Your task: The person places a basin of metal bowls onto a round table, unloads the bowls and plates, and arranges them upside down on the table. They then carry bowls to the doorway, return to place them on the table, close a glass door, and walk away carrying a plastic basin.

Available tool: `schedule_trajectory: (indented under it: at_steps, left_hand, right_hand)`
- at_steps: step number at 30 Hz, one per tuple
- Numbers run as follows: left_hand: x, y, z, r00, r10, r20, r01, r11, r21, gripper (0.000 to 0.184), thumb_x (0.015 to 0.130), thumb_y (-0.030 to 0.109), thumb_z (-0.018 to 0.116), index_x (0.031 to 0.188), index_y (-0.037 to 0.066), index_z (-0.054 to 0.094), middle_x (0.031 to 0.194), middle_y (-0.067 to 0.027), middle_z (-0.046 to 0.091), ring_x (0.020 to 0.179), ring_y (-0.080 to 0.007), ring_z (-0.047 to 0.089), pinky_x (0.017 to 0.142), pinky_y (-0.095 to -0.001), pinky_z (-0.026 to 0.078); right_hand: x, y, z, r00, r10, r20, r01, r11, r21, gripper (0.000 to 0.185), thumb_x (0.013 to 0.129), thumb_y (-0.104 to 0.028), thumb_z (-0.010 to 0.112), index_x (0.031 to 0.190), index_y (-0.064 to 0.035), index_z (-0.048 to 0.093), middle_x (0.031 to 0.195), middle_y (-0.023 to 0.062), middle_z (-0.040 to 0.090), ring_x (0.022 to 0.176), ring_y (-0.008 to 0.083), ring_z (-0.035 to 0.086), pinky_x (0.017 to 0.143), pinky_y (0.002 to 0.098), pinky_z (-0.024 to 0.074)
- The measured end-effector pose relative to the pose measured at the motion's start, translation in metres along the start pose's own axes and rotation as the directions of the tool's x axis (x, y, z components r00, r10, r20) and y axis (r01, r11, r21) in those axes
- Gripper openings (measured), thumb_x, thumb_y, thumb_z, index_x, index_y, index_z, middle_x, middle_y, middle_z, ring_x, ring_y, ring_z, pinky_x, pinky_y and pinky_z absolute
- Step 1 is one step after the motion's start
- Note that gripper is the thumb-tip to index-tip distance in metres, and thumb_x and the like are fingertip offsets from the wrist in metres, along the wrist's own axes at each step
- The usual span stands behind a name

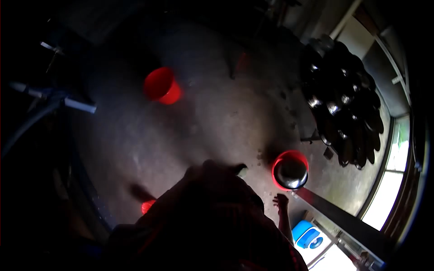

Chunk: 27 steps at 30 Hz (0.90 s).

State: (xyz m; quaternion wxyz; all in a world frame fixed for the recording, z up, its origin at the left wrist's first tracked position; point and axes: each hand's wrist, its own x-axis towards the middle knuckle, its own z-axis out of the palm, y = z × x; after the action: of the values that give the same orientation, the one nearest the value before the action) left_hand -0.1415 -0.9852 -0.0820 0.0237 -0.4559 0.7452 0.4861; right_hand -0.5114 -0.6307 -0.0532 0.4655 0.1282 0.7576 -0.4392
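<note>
My right hand [280,201] hangs low beside the bench edge, its fingers spread and nothing visible in them. Just above it in the view is a red bucket [274,176], apart from the fingers. Inside that bucket sits a dark, shiny rounded object [293,173], whose kind I cannot make out. My left hand does not show; my dark torso fills the bottom middle.
Another red bucket [163,86] stands on the concrete floor [212,122]. A rack of shiny black rounded pieces [346,99] occupies the right. Red plastic [147,207] shows at lower left. A long dark plank [337,212] and a blue container [307,234] lie at lower right.
</note>
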Motion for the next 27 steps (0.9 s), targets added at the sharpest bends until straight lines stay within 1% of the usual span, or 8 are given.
schedule_trajectory:
  at_steps: [3, 6, 9, 13, 17, 22, 23, 27]
  left_hand:
    - [0.067, -0.053, -0.008, 0.994, 0.092, 0.059, -0.086, 0.990, -0.109, 0.032, 0.080, 0.033, 0.055, 0.094, 0.005, 0.061, 0.088, -0.0135, 0.062, 0.082, -0.0259, 0.060, 0.070, -0.0341, 0.047]
    - [0.122, -0.017, -0.055, 0.950, 0.187, 0.250, -0.237, 0.954, 0.186, 0.034, 0.077, 0.036, 0.058, 0.093, 0.006, 0.062, 0.086, -0.0110, 0.063, 0.080, -0.0226, 0.061, 0.070, -0.0333, 0.047]
    - [0.160, 0.024, -0.091, 0.895, 0.154, 0.418, -0.277, 0.927, 0.254, 0.035, 0.075, 0.035, 0.060, 0.093, 0.005, 0.062, 0.076, -0.0076, 0.061, 0.071, -0.0172, 0.059, 0.064, -0.0311, 0.047]
    - [0.221, 0.042, -0.150, 0.839, -0.019, 0.543, -0.022, 0.997, 0.069, 0.016, 0.078, 0.015, 0.061, 0.088, 0.003, 0.060, 0.070, -0.0054, 0.061, 0.058, -0.0133, 0.057, 0.050, -0.0280, 0.047]
    - [0.296, 0.027, -0.219, 0.865, -0.220, 0.451, 0.151, 0.971, 0.185, 0.016, 0.078, 0.013, 0.059, 0.092, 0.003, 0.058, 0.063, -0.0031, 0.056, 0.048, -0.0102, 0.052, 0.039, -0.0241, 0.041]
    - [0.339, 0.059, -0.249, 0.902, -0.348, 0.257, 0.172, 0.833, 0.526, 0.008, 0.079, 0.006, 0.046, 0.081, 0.004, 0.054, 0.053, -0.0035, 0.048, 0.040, -0.0109, 0.046, 0.030, -0.0232, 0.032]
    - [0.347, 0.061, -0.240, 0.889, -0.358, 0.284, 0.178, 0.843, 0.507, 0.009, 0.078, 0.006, 0.046, 0.083, 0.005, 0.053, 0.053, -0.0034, 0.048, 0.040, -0.0112, 0.046, 0.030, -0.0232, 0.033]
    - [0.348, 0.072, -0.174, 0.842, -0.288, 0.457, 0.112, 0.921, 0.373, 0.013, 0.079, 0.005, 0.047, 0.090, 0.006, 0.055, 0.062, -0.0038, 0.052, 0.044, -0.0112, 0.050, 0.033, -0.0219, 0.036]
  right_hand:
    - [-0.012, -0.044, 0.025, 0.996, -0.033, -0.078, 0.040, 0.995, 0.087, 0.024, 0.082, -0.019, 0.051, 0.100, -0.0040, 0.054, 0.079, 0.0085, 0.060, 0.061, 0.0167, 0.060, 0.044, 0.0255, 0.0432]
    - [-0.030, -0.040, 0.057, 0.982, 0.071, -0.178, -0.032, 0.976, 0.216, 0.023, 0.081, -0.020, 0.051, 0.098, -0.0040, 0.055, 0.078, 0.0079, 0.060, 0.060, 0.0157, 0.060, 0.043, 0.0249, 0.0433]
    - [-0.061, 0.017, 0.102, 0.937, 0.209, -0.279, -0.077, 0.905, 0.418, 0.020, 0.079, -0.018, 0.053, 0.093, -0.0050, 0.056, 0.074, 0.0074, 0.059, 0.058, 0.0165, 0.059, 0.042, 0.0250, 0.0433]
    - [-0.123, 0.113, 0.192, 0.833, 0.446, -0.328, -0.150, 0.753, 0.641, 0.017, 0.078, -0.017, 0.055, 0.090, -0.0057, 0.057, 0.072, 0.0074, 0.058, 0.057, 0.0178, 0.059, 0.042, 0.0290, 0.0444]
    - [-0.185, 0.115, 0.301, 0.788, 0.566, -0.243, -0.375, 0.754, 0.539, 0.022, 0.078, -0.024, 0.054, 0.091, -0.0071, 0.058, 0.073, 0.0082, 0.059, 0.060, 0.0201, 0.060, 0.047, 0.0315, 0.0457]
    - [-0.194, 0.123, 0.372, 0.918, 0.254, -0.306, -0.246, 0.967, 0.063, 0.029, 0.076, -0.033, 0.054, 0.090, -0.0091, 0.062, 0.078, 0.0106, 0.062, 0.066, 0.0235, 0.061, 0.059, 0.0335, 0.0474]
    - [-0.187, 0.123, 0.375, 0.924, 0.177, -0.340, -0.217, 0.973, -0.083, 0.031, 0.076, -0.035, 0.053, 0.089, -0.0095, 0.063, 0.079, 0.0111, 0.062, 0.068, 0.0242, 0.061, 0.061, 0.0338, 0.0477]
    - [-0.173, 0.119, 0.382, 0.866, 0.115, -0.486, -0.176, 0.981, -0.083, 0.032, 0.076, -0.036, 0.054, 0.091, -0.0089, 0.064, 0.082, 0.0123, 0.064, 0.069, 0.0239, 0.062, 0.064, 0.0333, 0.0488]
